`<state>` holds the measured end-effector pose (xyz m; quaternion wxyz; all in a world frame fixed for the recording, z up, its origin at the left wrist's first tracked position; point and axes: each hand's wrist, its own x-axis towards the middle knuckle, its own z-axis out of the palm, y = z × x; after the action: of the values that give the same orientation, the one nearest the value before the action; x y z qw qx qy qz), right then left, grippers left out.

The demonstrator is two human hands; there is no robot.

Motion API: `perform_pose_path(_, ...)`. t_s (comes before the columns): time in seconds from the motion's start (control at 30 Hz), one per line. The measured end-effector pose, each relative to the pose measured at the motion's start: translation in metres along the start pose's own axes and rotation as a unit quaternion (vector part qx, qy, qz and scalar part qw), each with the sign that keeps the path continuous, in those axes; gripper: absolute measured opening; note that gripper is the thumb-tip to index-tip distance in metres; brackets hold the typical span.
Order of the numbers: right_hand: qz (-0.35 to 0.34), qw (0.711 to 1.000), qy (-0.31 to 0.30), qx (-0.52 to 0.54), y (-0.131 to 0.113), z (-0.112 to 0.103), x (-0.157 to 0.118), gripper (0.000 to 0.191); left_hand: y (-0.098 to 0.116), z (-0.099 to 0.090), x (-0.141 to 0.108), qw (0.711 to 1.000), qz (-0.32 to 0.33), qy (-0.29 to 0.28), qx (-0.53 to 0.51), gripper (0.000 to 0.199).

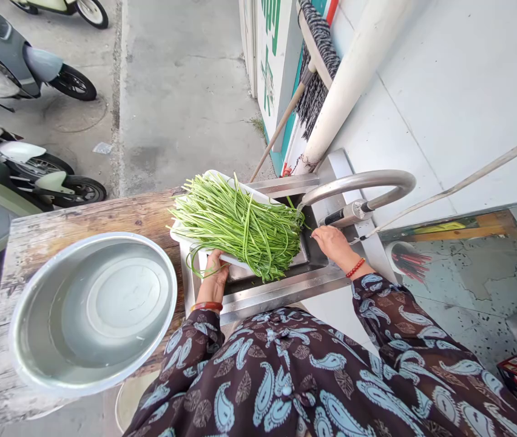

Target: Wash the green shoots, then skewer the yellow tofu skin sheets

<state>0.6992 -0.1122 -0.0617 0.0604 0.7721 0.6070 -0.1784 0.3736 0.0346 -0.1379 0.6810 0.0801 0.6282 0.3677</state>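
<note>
A thick heap of long green chives (244, 224) lies across a white plastic basket (181, 229), which rests over the sink (277, 297). My left hand (214, 280) grips the basket's near edge, with its fingers partly hidden under the rim and the stalks. Water runs from the spout of the curved metal faucet (377, 177) onto the right ends of the chives. Just below the faucet's black and chrome handle (343, 214) is my right hand (335, 246), apart from the chives. Its fingers are curled in, and what they hold, if anything, is hidden.
On the wooden board (149, 212) at left stands a large metal basin (99, 309) with water in it. A mop (315, 73) leans beside a white pipe (354, 79). A hose (459, 182) runs along the tiled wall. Several scooters (40, 67) are parked at left.
</note>
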Motion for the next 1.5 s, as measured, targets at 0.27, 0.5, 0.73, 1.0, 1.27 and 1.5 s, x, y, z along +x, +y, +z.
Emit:
perform_pose_path(0.27,-0.005,1.0,0.006,0.009,0.001,0.001,-0.001,0.025,-0.001,-0.002,0.003,1.0,-0.003,0.011,0.011,0.012)
perform_pose_path(0.5,-0.008,1.0,0.01,0.01,0.002,-0.003,-0.005,0.025,-0.005,-0.005,0.008,1.0,0.003,-0.002,0.011,0.014)
perform_pose_path(0.73,-0.007,1.0,0.003,0.0,0.001,-0.004,-0.005,0.027,-0.007,-0.006,0.009,1.0,0.008,-0.007,0.01,0.017)
perform_pose_path(1.0,-0.008,0.999,-0.025,-0.026,-0.003,0.009,0.005,0.031,-0.005,-0.002,0.006,1.0,0.009,-0.006,0.009,0.017)
perform_pose_path(1.27,-0.006,0.998,-0.04,-0.053,-0.005,0.014,0.01,0.031,-0.005,-0.004,0.002,1.0,0.013,-0.018,0.001,0.017)
perform_pose_path(1.5,-0.005,0.997,-0.044,-0.058,-0.005,0.014,0.01,0.031,-0.006,-0.004,0.002,0.999,0.014,-0.034,-0.001,0.017)
